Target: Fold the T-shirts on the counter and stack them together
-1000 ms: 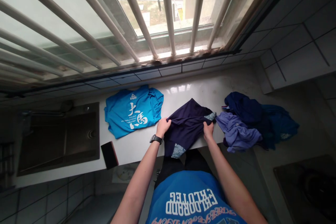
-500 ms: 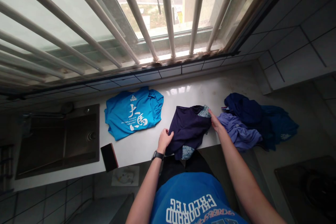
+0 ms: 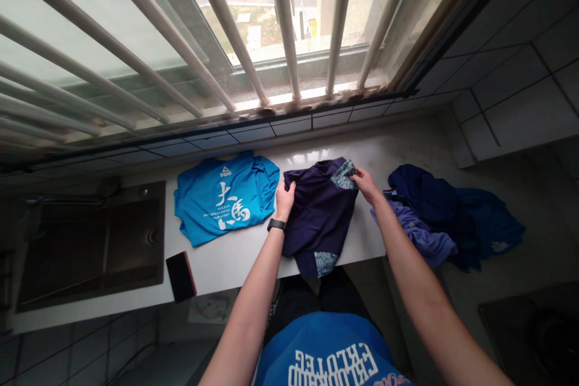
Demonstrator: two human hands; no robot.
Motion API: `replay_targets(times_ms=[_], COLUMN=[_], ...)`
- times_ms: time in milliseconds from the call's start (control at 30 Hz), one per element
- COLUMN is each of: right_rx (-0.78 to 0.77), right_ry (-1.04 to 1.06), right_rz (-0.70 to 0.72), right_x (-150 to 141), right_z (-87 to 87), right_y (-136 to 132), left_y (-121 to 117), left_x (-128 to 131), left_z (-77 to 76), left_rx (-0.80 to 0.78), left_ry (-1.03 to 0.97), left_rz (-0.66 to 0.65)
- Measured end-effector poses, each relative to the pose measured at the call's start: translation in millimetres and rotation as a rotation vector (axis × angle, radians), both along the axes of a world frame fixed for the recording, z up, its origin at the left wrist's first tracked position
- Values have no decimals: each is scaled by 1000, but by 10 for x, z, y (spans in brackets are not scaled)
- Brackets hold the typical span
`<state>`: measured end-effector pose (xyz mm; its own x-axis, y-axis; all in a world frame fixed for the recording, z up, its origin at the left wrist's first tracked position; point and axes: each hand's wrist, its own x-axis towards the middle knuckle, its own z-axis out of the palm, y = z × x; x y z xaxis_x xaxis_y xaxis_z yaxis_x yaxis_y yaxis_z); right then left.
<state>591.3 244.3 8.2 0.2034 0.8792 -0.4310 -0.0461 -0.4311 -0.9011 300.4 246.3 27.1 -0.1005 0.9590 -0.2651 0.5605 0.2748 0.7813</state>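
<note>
A dark purple garment [image 3: 319,211] with patterned blue-white panels lies spread on the counter in front of me, its lower end at the front edge. My left hand [image 3: 284,200], a black watch at its wrist, grips the garment's left side near the upper corner. At the upper right, my right hand [image 3: 365,186] pinches the patterned panel [image 3: 344,175] between thumb and fingers. Left of the garment, a bright blue T-shirt [image 3: 226,199] with white print lies folded, close to my left hand. The purple garment's exact kind is unclear.
On the right sits a heap of clothes: a lavender piece [image 3: 420,232], a navy piece [image 3: 420,190] and a blue one [image 3: 491,223]. A phone [image 3: 180,277] lies by the front edge, beside a dark sink [image 3: 90,241]. Window bars [image 3: 283,24] rise behind the counter [image 3: 217,268].
My left hand has moved up the garment's left side to near its upper corner. The garment's upper part has shifted away from me and left, with my right hand still at the patterned panel.
</note>
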Motion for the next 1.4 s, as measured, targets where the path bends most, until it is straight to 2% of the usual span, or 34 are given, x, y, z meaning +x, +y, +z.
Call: replay_targets(times_ms=[133,200,267,333,433,500,533,600,700,867,1000,1100,1200,1300,1400], right_rx=[84,104,144,192,256,264,268,290,360,385,404,367,183,-6,-18], right_ry=[-312,-522,-679,-737,-700,-725,-744,-774,-778,-819,-796,-673,-490,-341,-247], right_rz=[-76,-49,75,270,603,837,939,1083,1167,1142,1010,849,631,474,418], right_x=[-76,-149,-255,-396,-614,-697,-708,-673,-552,-466,-486,-481,-461,-430,-375], right_z=[-33,-28,1,43,74,38,3,-84,-197,-226,-154,-62,80,267,456], right_y=[496,471,150,-434,-1476,-2017,-2197,-2380,-2381,-2274,-2188,-2159,-2100,-1882,-1487], left_y=[256,234,51,-299,-998,-1412,-1562,-1720,-1664,-1452,-1563,-1721,-1792,-1694,-1434], left_x=[-129,-185,-269,-400,-662,-841,-921,-1053,-1175,-1202,-1167,-1167,-1166,-1131,-1063], left_z=[56,71,75,68,32,-15,-45,-115,-220,-313,-236,-55,210,485,697], left_rx=[75,93,99,77,-13,-18,-7,33,99,101,46,18,-34,-114,-125], left_ry=[31,42,82,182,332,356,368,387,379,325,290,255,228,199,173], left_rz=[37,51,39,-79,-443,-640,-724,-840,-914,-885,-762,-649,-587,-606,-507])
